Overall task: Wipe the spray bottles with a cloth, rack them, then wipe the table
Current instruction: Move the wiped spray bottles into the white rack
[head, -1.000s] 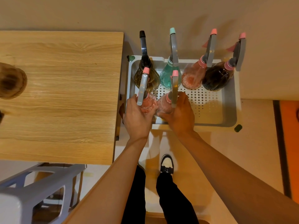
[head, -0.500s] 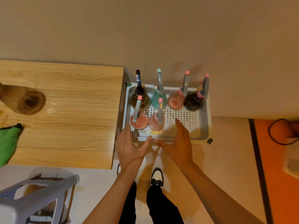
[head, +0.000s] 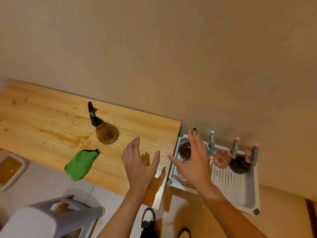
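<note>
Brown bottle (head: 107,134) is waiting beyond the left hand (head: 139,167); it and the right hand (head: 193,165), released, are leaving the filled rack (head: 228,179).

Single view, worn on my head. It faces forward and steeply down, tilted, taking in the table (head: 42,117), the rack (head: 250,194) right of it and the wall (head: 154,48) behind. My left hand (head: 139,167) and right hand (head: 195,162) sit close, centre-frame.

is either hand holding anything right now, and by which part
Nothing is held: the left hand and right hand are both open and empty. The brown spray bottle and green cloth sit untouched.
</note>
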A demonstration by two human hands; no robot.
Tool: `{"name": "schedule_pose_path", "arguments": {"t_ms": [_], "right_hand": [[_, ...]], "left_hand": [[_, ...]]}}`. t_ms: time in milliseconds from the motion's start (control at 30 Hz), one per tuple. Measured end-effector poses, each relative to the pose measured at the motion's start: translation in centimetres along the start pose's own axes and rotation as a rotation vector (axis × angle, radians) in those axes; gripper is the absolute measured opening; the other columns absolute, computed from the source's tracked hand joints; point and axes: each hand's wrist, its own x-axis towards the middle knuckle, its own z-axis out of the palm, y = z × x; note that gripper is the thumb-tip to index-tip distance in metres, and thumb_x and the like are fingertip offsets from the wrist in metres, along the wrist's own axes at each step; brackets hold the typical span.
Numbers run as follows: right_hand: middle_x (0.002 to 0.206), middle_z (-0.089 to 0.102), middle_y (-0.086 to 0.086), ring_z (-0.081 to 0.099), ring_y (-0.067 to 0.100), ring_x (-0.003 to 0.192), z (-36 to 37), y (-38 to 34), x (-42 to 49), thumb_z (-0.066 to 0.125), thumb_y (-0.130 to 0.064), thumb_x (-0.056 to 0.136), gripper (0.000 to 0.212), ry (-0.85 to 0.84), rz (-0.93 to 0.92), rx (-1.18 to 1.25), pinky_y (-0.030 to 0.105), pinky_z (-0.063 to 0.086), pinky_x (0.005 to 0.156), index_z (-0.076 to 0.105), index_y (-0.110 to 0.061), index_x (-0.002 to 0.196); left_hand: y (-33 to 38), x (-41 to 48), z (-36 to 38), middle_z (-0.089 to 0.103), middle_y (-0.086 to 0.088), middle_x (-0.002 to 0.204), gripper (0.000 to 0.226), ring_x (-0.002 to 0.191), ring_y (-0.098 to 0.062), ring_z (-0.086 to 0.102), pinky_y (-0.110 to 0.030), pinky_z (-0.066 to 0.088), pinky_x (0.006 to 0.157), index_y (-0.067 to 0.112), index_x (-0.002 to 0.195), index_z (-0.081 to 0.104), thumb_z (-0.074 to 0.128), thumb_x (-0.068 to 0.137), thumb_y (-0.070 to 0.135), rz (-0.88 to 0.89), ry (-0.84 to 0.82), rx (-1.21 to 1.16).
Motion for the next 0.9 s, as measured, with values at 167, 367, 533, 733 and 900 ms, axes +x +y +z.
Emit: {"name": "schedule_pose_path", "arguments": {"t_ms": [167,367,533,733,900], "right_hand": [[0.169,0.014,-0.011,0.005,0.007,0.155,6.4,-6.1,3.4,0.064,-0.079,0.074,0.108,-0.117,-0.097,0.069,0.033,0.013,0.122,0.009,-0.043,0.161],[0.167,0.024,-0.007,0.014,0.015,0.154,15.3,-9.6,7.3,0.075,-0.067,0.078,0.108,-0.330,-0.142,0.067,0.039,0.026,0.122,0.012,-0.038,0.161],[0.161,0.035,-0.002,0.032,0.019,0.148,21.7,-11.2,10.5,0.082,-0.060,0.075,0.111,-0.400,-0.112,0.111,0.041,0.037,0.116,0.017,-0.034,0.161],[0.160,0.038,-0.001,0.033,0.018,0.146,26.7,-11.7,12.5,0.084,-0.055,0.075,0.110,-0.394,-0.134,0.093,0.030,0.034,0.112,0.021,-0.028,0.161],[0.145,0.050,0.000,0.046,0.019,0.135,29.3,-12.1,13.2,0.085,-0.054,0.071,0.098,-0.376,-0.145,0.039,0.038,0.044,0.108,0.036,-0.025,0.151]], "left_hand": [[-5.3,3.0,-3.9,0.059,-0.011,0.137,0.077,0.129,-0.027,0.049,-0.033,0.028,0.109,0.008,0.143,0.053,0.053,0.091,0.064,-0.113,0.047,0.056],[-11.9,4.4,-5.7,0.059,-0.012,0.137,0.080,0.129,-0.030,0.051,-0.039,0.032,0.108,0.006,0.143,0.054,0.052,0.090,0.066,-0.230,0.049,0.115],[-16.1,5.3,-6.8,0.052,-0.011,0.149,0.089,0.140,-0.026,0.041,-0.035,0.024,0.115,0.012,0.150,0.048,0.049,0.085,0.072,-0.343,0.005,0.130],[-19.4,6.1,-6.9,0.051,-0.011,0.152,0.091,0.144,-0.028,0.040,-0.045,0.028,0.118,0.011,0.153,0.045,0.050,0.086,0.072,-0.395,-0.045,0.151],[-20.3,6.2,-6.2,0.054,-0.011,0.149,0.089,0.141,-0.026,0.042,-0.033,0.023,0.112,0.009,0.150,0.048,0.048,0.085,0.071,-0.387,-0.052,0.156]]}}
